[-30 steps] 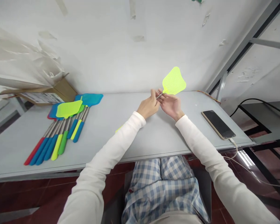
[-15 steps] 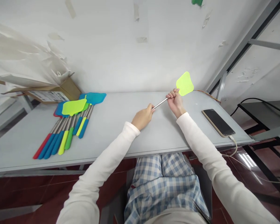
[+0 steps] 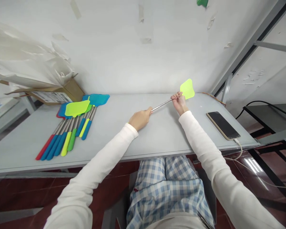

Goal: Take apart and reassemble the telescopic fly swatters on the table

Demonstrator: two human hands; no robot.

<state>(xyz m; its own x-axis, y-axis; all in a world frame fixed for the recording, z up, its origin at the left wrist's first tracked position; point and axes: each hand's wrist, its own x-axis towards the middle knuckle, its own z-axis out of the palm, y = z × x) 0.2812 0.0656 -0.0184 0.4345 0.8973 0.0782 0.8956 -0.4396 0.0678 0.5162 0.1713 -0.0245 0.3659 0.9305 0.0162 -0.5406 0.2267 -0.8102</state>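
A fly swatter [image 3: 187, 88] with a yellow-green head and a thin metal rod is held slantwise above the table. My right hand [image 3: 179, 102] is closed around the rod just below the head. At the other end my left hand [image 3: 140, 119] is closed around the swatter's grip, which the fingers hide. Between the two hands the bare metal rod shows. To the left lies a fanned group of fly swatters [image 3: 62, 136] with red, blue, yellow-green and green grips, their heads overlapping toward the back.
The grey table [image 3: 114, 133] backs onto a white wall. An open cardboard box [image 3: 73, 90] stands at the back left. A phone [image 3: 222, 125] with a white charging cable lies on the right. A dark stool or small table [image 3: 271, 116] stands beyond the right edge.
My left hand has moved left and slightly down, and more of the metal rod shows between my hands. The swatter head has turned and shifted slightly left and down.
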